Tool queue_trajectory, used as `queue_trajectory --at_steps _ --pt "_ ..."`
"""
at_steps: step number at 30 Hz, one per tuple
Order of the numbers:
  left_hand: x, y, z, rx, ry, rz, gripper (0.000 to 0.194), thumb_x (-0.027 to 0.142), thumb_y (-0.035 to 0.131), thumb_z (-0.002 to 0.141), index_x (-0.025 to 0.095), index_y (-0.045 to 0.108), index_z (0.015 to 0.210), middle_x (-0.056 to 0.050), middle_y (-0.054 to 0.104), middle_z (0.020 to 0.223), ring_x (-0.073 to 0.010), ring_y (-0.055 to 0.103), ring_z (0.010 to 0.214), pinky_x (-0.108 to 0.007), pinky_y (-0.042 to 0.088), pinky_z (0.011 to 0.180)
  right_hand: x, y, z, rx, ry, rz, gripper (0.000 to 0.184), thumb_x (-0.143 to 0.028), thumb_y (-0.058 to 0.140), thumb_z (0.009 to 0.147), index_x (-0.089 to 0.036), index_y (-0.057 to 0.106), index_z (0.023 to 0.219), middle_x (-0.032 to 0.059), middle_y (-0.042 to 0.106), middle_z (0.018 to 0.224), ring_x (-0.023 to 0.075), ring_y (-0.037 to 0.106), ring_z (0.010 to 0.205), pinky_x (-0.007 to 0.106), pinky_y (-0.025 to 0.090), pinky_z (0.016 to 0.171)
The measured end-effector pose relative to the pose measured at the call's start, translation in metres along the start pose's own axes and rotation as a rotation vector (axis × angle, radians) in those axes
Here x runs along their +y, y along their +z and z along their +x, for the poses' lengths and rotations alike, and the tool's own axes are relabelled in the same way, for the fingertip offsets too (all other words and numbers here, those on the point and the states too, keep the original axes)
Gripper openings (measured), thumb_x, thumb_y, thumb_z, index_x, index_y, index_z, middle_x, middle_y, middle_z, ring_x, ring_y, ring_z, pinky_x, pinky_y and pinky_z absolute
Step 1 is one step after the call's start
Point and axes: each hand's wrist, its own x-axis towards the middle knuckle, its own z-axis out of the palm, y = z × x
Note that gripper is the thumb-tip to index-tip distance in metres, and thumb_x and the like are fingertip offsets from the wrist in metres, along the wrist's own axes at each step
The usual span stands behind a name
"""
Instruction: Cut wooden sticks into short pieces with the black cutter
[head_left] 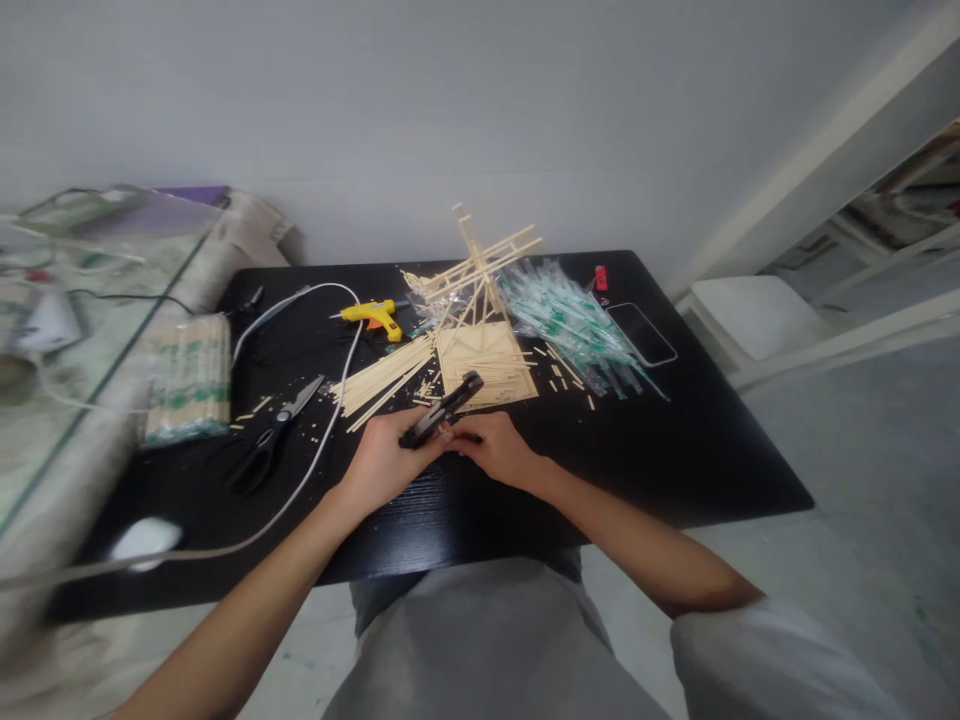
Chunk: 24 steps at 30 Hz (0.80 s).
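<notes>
No readable text anywhere

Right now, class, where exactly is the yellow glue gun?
In the head view, the yellow glue gun lies toward the left of the black table, beyond the scissors and just left of the wooden stick frame.

L hand (pixel 384 455) grips blk tool (pixel 442 409) nr loose sticks (pixel 390 377).
</notes>
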Motion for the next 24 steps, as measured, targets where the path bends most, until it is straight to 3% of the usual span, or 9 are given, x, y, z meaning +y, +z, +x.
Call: queue_trajectory --at_steps 8,12,16,24 --pt "0.001 -0.005 -0.003 0.013 0.035 0.01 0.023 0.042 0.068 0.088 0.02 0.073 0.095 0.0 0.075 0.084 -0.0176 0.068 0.077 -0.028 0.053 0.073 -0.001 0.0 0.0 0.009 0.006 -0.012 0.005 -0.021 0.075 0.09 -0.019 0.08 0.091 0.0015 0.079 0.083 0.0154 0.07 0.071 0.023 0.05 0.07" --pt "0.001 -0.028 -0.013 0.138 0.038 0.247 0.024 0.04 0.06 0.093 0.02 0.069 0.103 -0.004 0.074 0.091 -0.0203 0.067 0.082 -0.032 0.053 0.078 -0.001 0.001 -0.001 0.016 0.023 0.016 0.005 -0.023 0.077 0.088 -0.018 0.079 0.088 0.0023 0.079 0.083 0.0156 0.071 0.072 0.023 0.051 0.071" --pt "-0.007 -0.048 -0.03 0.093 0.098 0.506 0.03 0.032 0.053 0.093 0.019 0.06 0.119 -0.011 0.068 0.111 -0.028 0.067 0.101 -0.04 0.053 0.089 0.0 0.002 -0.001 0.024 0.006 0.021 0.005 -0.022 0.077 0.088 -0.017 0.079 0.087 0.0034 0.08 0.086 0.0165 0.073 0.076 0.024 0.052 0.074" --pt "-0.014 -0.04 -0.047 0.011 0.134 0.902 0.035 0.022 0.054 0.088 0.011 0.057 0.121 -0.02 0.061 0.114 -0.0364 0.063 0.099 -0.05 0.053 0.089 -0.003 0.002 -0.002 0.057 -0.022 -0.036 0.002 -0.02 0.078 0.087 -0.019 0.079 0.089 0.0041 0.079 0.088 0.0177 0.072 0.079 0.026 0.052 0.076"
